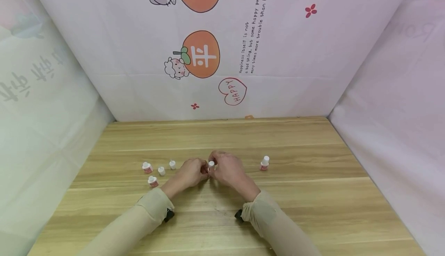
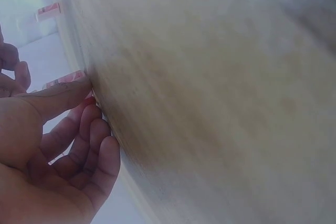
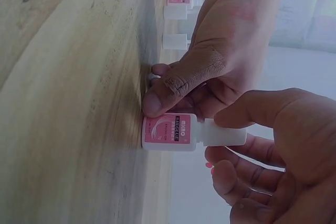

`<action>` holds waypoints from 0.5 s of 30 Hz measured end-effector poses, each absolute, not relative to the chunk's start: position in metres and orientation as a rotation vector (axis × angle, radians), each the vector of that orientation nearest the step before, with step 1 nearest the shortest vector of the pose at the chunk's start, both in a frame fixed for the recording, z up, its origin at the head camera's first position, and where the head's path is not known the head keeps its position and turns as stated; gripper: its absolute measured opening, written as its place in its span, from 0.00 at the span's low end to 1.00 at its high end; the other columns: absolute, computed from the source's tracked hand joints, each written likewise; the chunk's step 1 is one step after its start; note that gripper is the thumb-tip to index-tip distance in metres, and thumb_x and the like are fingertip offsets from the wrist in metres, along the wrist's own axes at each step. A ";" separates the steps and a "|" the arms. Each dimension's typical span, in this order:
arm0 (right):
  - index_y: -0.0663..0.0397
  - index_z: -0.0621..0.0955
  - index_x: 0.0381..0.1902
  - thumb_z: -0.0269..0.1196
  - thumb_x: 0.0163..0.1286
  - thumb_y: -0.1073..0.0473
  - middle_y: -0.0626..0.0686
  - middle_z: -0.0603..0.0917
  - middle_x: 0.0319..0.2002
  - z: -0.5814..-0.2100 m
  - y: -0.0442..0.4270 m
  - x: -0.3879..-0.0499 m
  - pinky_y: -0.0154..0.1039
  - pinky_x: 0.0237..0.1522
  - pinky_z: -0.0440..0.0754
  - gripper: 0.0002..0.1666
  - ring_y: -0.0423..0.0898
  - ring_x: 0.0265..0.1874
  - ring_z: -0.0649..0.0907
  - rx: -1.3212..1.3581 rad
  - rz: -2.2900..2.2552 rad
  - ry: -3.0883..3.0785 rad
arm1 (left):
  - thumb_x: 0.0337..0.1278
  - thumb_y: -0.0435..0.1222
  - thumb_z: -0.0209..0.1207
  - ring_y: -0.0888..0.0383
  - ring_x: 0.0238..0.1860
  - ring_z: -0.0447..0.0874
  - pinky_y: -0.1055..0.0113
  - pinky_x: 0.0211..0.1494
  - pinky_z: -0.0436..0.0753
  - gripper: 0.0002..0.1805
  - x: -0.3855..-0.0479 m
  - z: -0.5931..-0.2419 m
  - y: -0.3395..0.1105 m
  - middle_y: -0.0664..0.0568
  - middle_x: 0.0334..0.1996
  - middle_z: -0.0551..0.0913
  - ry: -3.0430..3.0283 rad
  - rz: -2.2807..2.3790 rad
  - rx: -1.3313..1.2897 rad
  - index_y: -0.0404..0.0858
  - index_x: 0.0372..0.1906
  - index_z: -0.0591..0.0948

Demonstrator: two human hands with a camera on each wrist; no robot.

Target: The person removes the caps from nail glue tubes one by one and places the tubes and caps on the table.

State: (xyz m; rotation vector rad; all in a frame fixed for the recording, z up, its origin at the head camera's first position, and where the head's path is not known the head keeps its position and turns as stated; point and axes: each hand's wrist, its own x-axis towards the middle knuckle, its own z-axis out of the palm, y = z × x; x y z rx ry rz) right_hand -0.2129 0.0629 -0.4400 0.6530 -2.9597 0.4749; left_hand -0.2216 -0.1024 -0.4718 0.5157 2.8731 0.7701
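"Where's the glue bottle [image 3: 169, 132]?"
"Upright on the worktop [image 1: 212, 225], pinched low by the fingers of the left hand [image 1: 189, 172]; those of the right hand [image 1: 228, 168] close on its cap [image 3: 227, 134]. I'd keep base flat, cap square."
"Textures?"
"Smooth cylindrical cap, glossy-looking label, wood-grained worktop; behind, a printed sheet [image 1: 285, 74]."

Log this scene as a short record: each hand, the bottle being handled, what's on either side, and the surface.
Left hand: grips the bottle low on its body
Right hand: holds its white cap
Bottle: upright, pink label
Left side: two uncapped bottles, two loose caps
Right side: one capped bottle
Surface: wood-grain table
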 end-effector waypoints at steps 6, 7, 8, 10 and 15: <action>0.42 0.80 0.43 0.69 0.63 0.45 0.45 0.86 0.38 -0.439 0.063 -0.213 0.36 0.29 0.78 0.14 0.42 0.33 0.83 0.631 0.506 -2.983 | 0.55 0.37 0.70 0.63 0.27 0.74 0.67 0.36 0.75 0.05 -0.222 -0.472 -0.102 0.59 0.23 0.81 2.876 0.770 0.513 0.44 0.29 0.84; 0.42 0.80 0.42 0.70 0.63 0.45 0.44 0.85 0.37 -0.439 0.063 -0.213 0.36 0.28 0.78 0.14 0.42 0.32 0.83 0.626 0.510 -2.986 | 0.55 0.37 0.70 0.63 0.27 0.74 0.67 0.36 0.75 0.05 -0.222 -0.472 -0.102 0.59 0.23 0.80 2.876 0.766 0.513 0.45 0.29 0.84; 0.41 0.80 0.41 0.70 0.63 0.45 0.44 0.85 0.37 -0.439 0.063 -0.213 0.35 0.28 0.77 0.14 0.41 0.31 0.82 0.622 0.508 -2.986 | 0.55 0.37 0.70 0.63 0.27 0.74 0.68 0.35 0.75 0.05 -0.222 -0.472 -0.102 0.59 0.23 0.80 2.877 0.764 0.514 0.45 0.29 0.84; 0.41 0.80 0.40 0.70 0.63 0.46 0.43 0.85 0.36 -0.439 0.063 -0.213 0.35 0.27 0.77 0.13 0.41 0.30 0.82 0.621 0.499 -2.983 | 0.55 0.37 0.70 0.63 0.26 0.74 0.68 0.35 0.75 0.05 -0.222 -0.472 -0.103 0.59 0.23 0.80 2.879 0.762 0.516 0.45 0.29 0.84; 0.41 0.80 0.41 0.69 0.63 0.46 0.45 0.87 0.39 -0.439 0.062 -0.212 0.38 0.28 0.78 0.13 0.43 0.32 0.83 0.625 0.480 -2.976 | 0.55 0.38 0.70 0.63 0.26 0.74 0.68 0.35 0.75 0.06 -0.222 -0.472 -0.103 0.59 0.23 0.80 2.888 0.759 0.521 0.44 0.29 0.84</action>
